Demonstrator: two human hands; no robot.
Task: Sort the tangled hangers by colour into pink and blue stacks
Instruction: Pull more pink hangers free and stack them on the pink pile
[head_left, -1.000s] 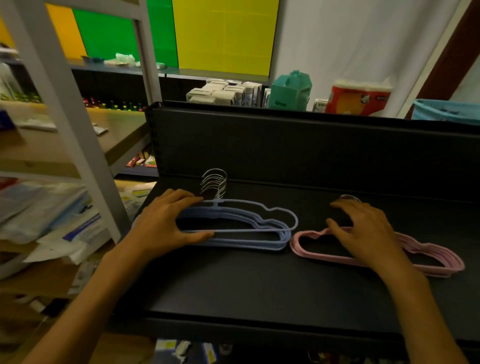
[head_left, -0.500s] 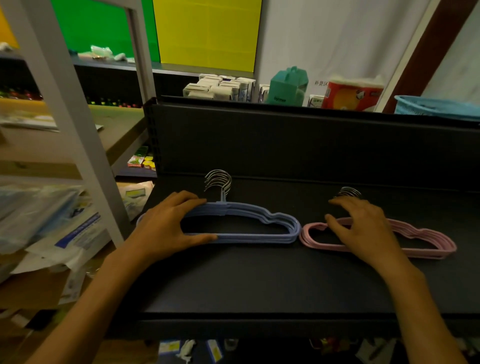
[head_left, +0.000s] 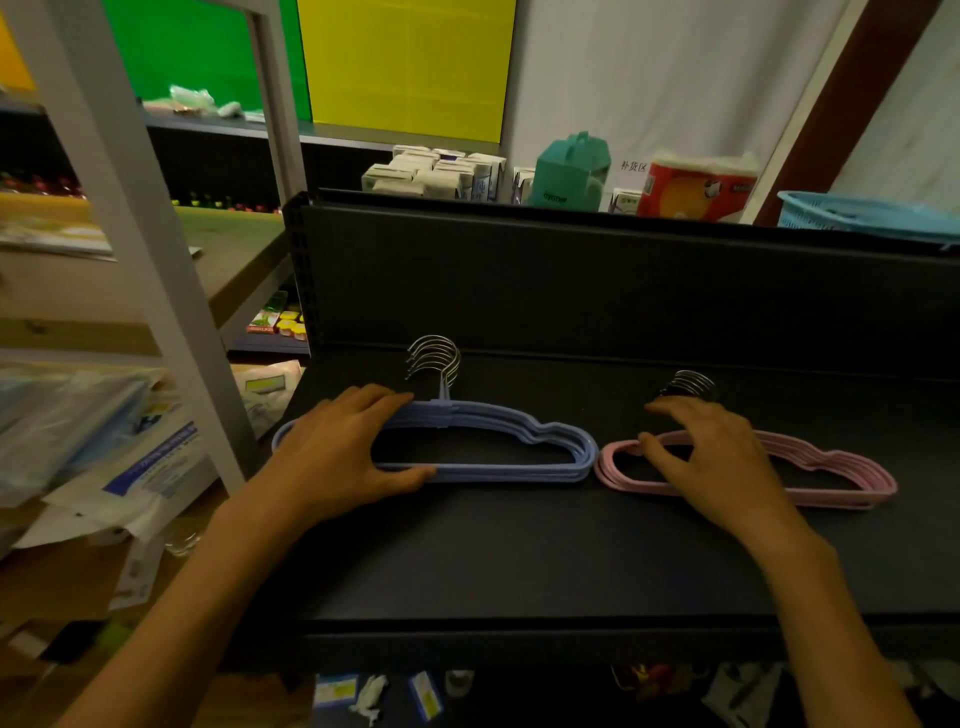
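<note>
A stack of blue hangers (head_left: 498, 470) lies flat on the black shelf (head_left: 519, 561), its metal hooks (head_left: 434, 358) pointing toward the back panel. My left hand (head_left: 332, 457) rests over the stack's left end, fingers straight along the top bar and thumb along the bottom bar. Right beside it lies a stack of pink hangers (head_left: 831, 475), whose hooks (head_left: 688, 384) show just behind my fingers. My right hand (head_left: 711, 457) covers the pink stack's left half, with arched fingertips on the top bar and the thumb touching the left loop.
A black back panel (head_left: 571, 280) rises behind the shelf. Cartons (head_left: 436, 174), a teal box (head_left: 569, 174), a red pack (head_left: 696, 189) and a blue basket (head_left: 867, 215) sit beyond it. A white rack post (head_left: 156, 291) and packets (head_left: 93, 441) stand to the left.
Both stacks have been squared up, the fanned hangers pushed together into neater piles. My hands stay on the same ends of the stacks, and my view has tilted slightly.
</note>
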